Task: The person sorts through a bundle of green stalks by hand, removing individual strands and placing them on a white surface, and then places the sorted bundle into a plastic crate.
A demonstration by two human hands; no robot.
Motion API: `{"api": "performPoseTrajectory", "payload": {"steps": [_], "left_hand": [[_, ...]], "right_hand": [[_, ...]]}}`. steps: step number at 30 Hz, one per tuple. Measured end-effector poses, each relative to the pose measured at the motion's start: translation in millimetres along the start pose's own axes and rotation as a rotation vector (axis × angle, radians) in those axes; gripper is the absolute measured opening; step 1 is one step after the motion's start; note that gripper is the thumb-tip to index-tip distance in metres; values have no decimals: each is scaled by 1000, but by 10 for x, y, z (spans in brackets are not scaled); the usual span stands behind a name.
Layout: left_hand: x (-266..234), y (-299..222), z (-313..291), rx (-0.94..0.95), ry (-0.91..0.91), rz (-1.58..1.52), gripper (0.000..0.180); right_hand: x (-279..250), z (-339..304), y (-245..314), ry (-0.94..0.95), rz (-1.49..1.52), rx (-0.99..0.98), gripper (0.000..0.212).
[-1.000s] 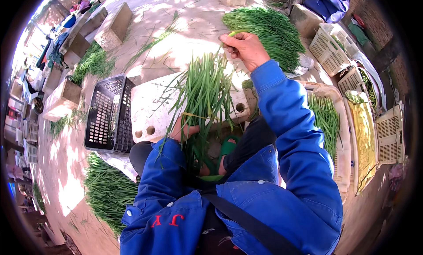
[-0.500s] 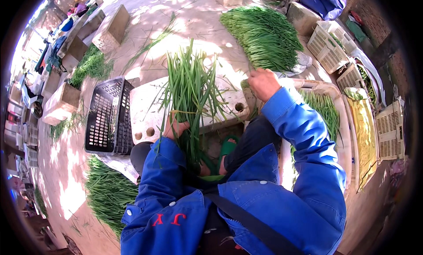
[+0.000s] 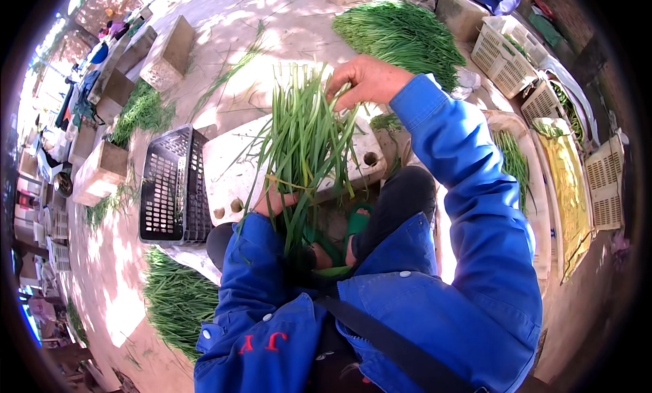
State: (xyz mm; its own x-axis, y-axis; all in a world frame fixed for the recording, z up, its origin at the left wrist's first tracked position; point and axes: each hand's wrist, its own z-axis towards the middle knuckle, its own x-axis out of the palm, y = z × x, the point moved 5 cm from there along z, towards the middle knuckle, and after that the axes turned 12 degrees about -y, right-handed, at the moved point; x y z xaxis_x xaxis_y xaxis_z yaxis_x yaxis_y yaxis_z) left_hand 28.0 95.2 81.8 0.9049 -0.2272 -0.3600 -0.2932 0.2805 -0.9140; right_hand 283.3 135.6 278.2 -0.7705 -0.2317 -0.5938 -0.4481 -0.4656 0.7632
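A thick bunch of garlic chives [image 3: 299, 132], long and green with paler upper ends, stands tilted in front of me over a pale slab [image 3: 231, 169] with round holes. My left hand [image 3: 273, 201] is wrapped round its lower part, partly covered by hanging leaves. At the upper right side of the bunch is my right hand [image 3: 370, 81], thumb and fingers pinched on some of the stems near their pale ends. Some leaves droop over the slab's near edge and down between my knees.
A black plastic crate [image 3: 163, 189] stands left of the slab. Piles of chives lie at far right [image 3: 401, 40] and lower left [image 3: 176, 298]. At my right is a long tub [image 3: 530, 210] holding chives, beside a yellow sack [image 3: 567, 196] and cream crates [image 3: 499, 57]. Concrete blocks [image 3: 166, 53] stand at left.
My right hand has moved up and left from beside the tub to the upper stems of the bunch and closed there. The left hand keeps its hold.
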Motion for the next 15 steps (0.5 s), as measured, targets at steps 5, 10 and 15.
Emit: {"api": "performPoseTrajectory", "payload": {"steps": [5, 10, 15], "left_hand": [[31, 28, 46, -28, 0, -18, 32], [17, 63, 38, -40, -6, -21, 32], [13, 31, 24, -29, -9, -25, 31]], "right_hand": [[-791, -178, -169, -740, 227, 168, 16], [-552, -95, -335, -363, 265, 433, 25], [-15, -34, -295, 68, -187, 412, 41]]}}
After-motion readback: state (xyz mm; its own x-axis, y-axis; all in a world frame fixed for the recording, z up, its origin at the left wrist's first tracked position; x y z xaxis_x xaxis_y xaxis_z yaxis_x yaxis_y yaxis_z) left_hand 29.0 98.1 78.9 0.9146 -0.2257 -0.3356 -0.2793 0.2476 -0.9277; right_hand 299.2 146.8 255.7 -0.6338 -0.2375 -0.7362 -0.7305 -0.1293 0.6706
